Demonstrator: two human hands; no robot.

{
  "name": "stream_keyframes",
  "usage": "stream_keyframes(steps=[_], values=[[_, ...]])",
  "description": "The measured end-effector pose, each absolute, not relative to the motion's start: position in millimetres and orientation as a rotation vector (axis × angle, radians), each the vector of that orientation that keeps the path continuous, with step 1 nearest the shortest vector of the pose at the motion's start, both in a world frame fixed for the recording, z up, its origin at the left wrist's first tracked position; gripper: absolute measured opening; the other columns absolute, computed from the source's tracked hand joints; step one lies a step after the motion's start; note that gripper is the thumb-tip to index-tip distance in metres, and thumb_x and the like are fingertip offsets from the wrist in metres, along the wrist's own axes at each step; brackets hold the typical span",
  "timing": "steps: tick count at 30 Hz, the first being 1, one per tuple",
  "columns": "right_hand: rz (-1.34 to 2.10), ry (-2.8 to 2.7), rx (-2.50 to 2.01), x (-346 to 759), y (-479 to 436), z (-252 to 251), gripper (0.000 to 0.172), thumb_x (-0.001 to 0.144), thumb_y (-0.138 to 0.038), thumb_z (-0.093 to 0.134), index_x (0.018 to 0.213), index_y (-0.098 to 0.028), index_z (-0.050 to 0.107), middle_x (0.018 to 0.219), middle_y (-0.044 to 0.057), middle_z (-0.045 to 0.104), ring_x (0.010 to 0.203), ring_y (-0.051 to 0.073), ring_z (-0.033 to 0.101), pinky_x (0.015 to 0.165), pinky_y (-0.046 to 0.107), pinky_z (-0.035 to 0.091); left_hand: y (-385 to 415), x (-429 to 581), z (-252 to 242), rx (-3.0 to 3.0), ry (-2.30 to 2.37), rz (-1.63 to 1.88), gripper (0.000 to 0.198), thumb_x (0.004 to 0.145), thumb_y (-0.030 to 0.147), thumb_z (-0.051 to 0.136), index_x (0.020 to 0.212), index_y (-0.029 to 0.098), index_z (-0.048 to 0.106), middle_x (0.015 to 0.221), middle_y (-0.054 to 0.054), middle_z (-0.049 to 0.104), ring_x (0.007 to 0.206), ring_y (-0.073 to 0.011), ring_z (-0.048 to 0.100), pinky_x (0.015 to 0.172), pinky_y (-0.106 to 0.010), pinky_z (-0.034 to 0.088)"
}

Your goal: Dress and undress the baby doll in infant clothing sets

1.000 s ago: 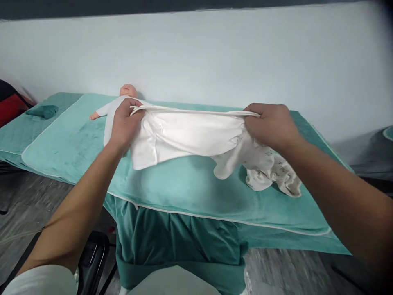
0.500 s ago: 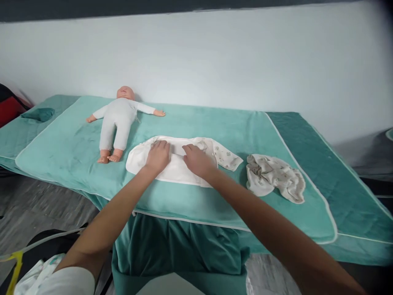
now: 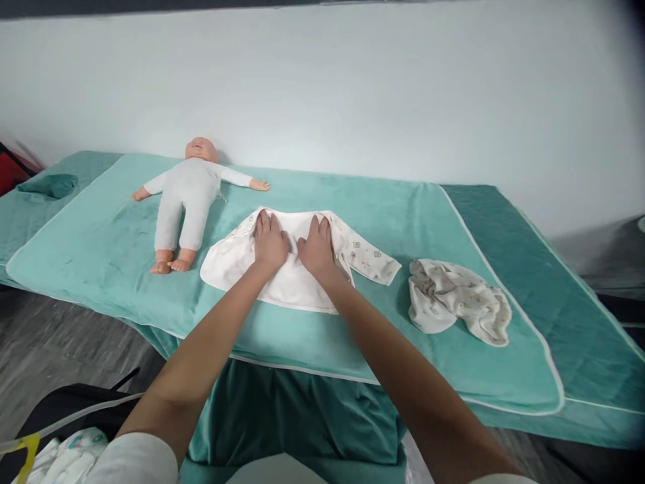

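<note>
A white baby top lies spread on the green mat, its inner side facing up and one print-patterned sleeve stretched out to the right. My left hand rests palm down on its left upper part, fingers apart near the neck edge. Beside it, my right hand presses on the right upper part, fingers also extended. Left of the top is a baby doll on its back in a white suit, arms outstretched and feet bare. To the right sits a crumpled patterned baby garment, apart from both hands.
The green mat with pale piping covers a padded bed against a white wall. A small green cushion lies at the far left. White printed items and a yellow strap show at lower left.
Both hands have slid up and outward on the top, with fingers straighter. Its upper edge is now spread farther toward the wall. The view has shifted slightly.
</note>
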State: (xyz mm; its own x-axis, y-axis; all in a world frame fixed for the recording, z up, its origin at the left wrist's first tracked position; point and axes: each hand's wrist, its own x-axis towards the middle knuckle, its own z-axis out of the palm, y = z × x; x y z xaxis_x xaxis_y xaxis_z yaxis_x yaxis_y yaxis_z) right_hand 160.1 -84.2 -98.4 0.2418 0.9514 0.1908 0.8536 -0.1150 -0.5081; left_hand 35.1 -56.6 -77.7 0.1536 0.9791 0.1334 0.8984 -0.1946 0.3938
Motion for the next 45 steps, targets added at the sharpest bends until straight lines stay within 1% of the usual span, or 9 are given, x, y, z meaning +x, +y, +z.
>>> stream_keyframes(steps=[5,8,13,20,25,31,38,42,45], values=[[0.198,-1.536,-1.920,168,-66,-92,0.075,0.094,-0.024,0.044,0.164,-0.009,0.021,0.171,0.023,0.021,0.161,0.035,0.022,0.126,0.053,0.031,-36,39,-66,2.199,1.877,0.667,0.072,0.101,0.030,0.040,0.166,0.006,0.021,0.177,-0.018,0.010,0.163,-0.0366,0.017,0.132,-0.052,0.027],[0.233,-1.562,-1.887,179,-49,-94,0.074,0.096,-0.023,0.041,0.165,-0.007,0.020,0.173,0.023,0.017,0.162,0.032,0.020,0.129,0.050,0.028,-18,37,-66,2.279,1.934,0.671,0.072,0.100,0.028,0.041,0.168,0.014,0.021,0.177,-0.014,0.010,0.162,-0.0381,0.022,0.129,-0.058,0.031],[0.306,-1.574,-1.913,202,-13,-106,0.074,0.095,-0.020,0.040,0.164,-0.002,0.021,0.173,0.023,0.020,0.163,0.030,0.017,0.133,0.052,0.018,11,32,-82,2.388,1.968,0.569,0.071,0.098,0.023,0.040,0.167,0.021,0.024,0.178,-0.009,0.012,0.161,-0.0353,0.025,0.126,-0.056,0.036],[0.226,-1.525,-1.993,208,31,-120,0.076,0.088,-0.005,0.030,0.164,-0.003,0.025,0.173,0.018,0.024,0.163,0.028,0.018,0.133,0.053,0.016,45,45,-98,2.344,1.965,0.574,0.069,0.100,0.027,0.039,0.166,0.013,0.026,0.177,-0.014,0.011,0.162,-0.0366,0.023,0.126,-0.059,0.035],[0.259,-1.537,-1.977,215,44,-129,0.071,0.095,-0.019,0.034,0.163,0.003,0.024,0.172,0.022,0.025,0.162,0.029,0.021,0.134,0.049,0.016,66,45,-104,2.342,1.882,0.576,0.067,0.103,0.035,0.036,0.163,0.004,0.030,0.176,-0.019,0.013,0.163,-0.0338,0.020,0.133,-0.049,0.023],[0.329,-1.572,-2.060,222,52,-138,0.069,0.101,-0.030,0.034,0.162,0.002,0.026,0.171,0.022,0.027,0.161,0.030,0.023,0.134,0.047,0.016,81,45,-107,2.277,1.874,0.513,0.065,0.105,0.038,0.034,0.160,0.002,0.037,0.174,-0.022,0.018,0.163,-0.0331,0.022,0.133,-0.047,0.022],[0.264,-1.599,-2.026,218,53,-143,0.062,0.102,-0.025,0.032,0.157,0.003,0.036,0.165,0.026,0.038,0.158,0.032,0.031,0.132,0.052,0.019,65,46,-103,2.461,1.766,0.563,0.058,0.106,0.029,0.028,0.150,-0.001,0.049,0.167,-0.023,0.036,0.162,-0.0284,0.026,0.133,-0.043,0.024],[0.218,-1.830,-1.845,213,45,-139,0.055,0.099,-0.013,0.031,0.150,-0.005,0.050,0.158,0.021,0.050,0.155,0.026,0.038,0.130,0.052,0.026,51,48,-104,2.589,1.656,0.552,0.056,0.106,0.027,0.026,0.148,0.002,0.054,0.163,-0.020,0.045,0.158,-0.0292,0.034,0.133,-0.047,0.021],[0.221,-1.977,-1.740,209,42,-137,0.052,0.098,-0.014,0.036,0.146,-0.005,0.056,0.159,0.021,0.050,0.154,0.027,0.039,0.131,0.052,0.025,44,49,-106,2.627,1.653,0.492,0.056,0.107,0.028,0.025,0.146,0.003,0.057,0.160,-0.020,0.049,0.153,-0.0294,0.043,0.131,-0.047,0.025]])
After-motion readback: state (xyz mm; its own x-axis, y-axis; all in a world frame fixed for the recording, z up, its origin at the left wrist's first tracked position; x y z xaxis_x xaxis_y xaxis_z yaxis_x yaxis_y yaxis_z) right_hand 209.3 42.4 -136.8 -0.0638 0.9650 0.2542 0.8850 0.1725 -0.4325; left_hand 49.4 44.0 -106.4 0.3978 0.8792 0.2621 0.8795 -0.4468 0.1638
